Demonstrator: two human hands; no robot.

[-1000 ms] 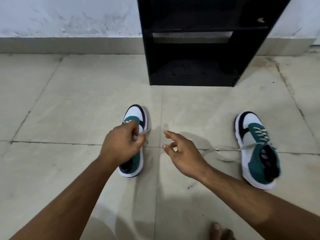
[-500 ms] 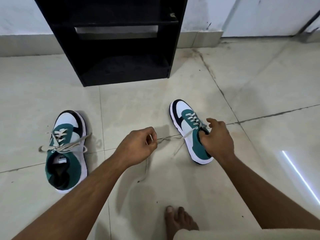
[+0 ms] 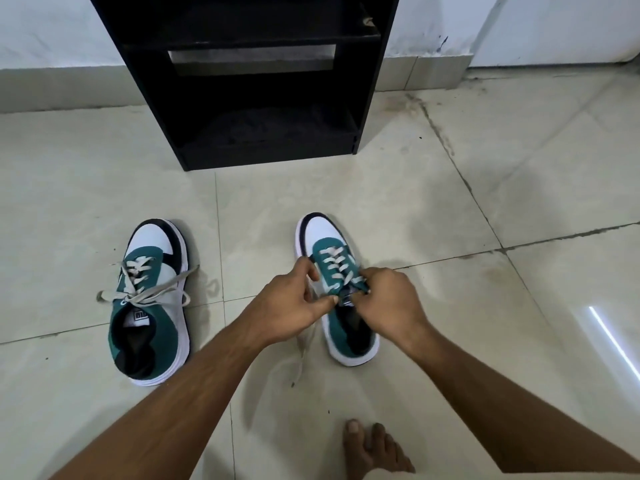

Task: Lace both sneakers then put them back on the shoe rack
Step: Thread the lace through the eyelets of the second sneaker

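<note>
Two teal, white and black sneakers stand on the tiled floor, toes pointing at the black shoe rack (image 3: 377, 98). The left sneaker (image 3: 152, 306) has grey laces threaded, their ends lying loose across it. Both my hands are at the right sneaker (image 3: 329, 247), near the top of its lacing. My left hand (image 3: 294, 306) pinches a grey lace whose free end (image 3: 301, 362) trails down onto the floor. My right hand (image 3: 388, 303) pinches the lace at the tongue on the shoe's other side.
The rack's lower shelves are dark; a small object (image 3: 367, 20) lies on an upper shelf. My bare foot (image 3: 374, 448) rests on the tiles at the bottom. White walls with a grey skirting run behind the rack.
My hands left the left sneaker and went to the right one. The left hand drew in from the stretched lace to the shoe's top eyelets, and my view swung right, then back a little.
</note>
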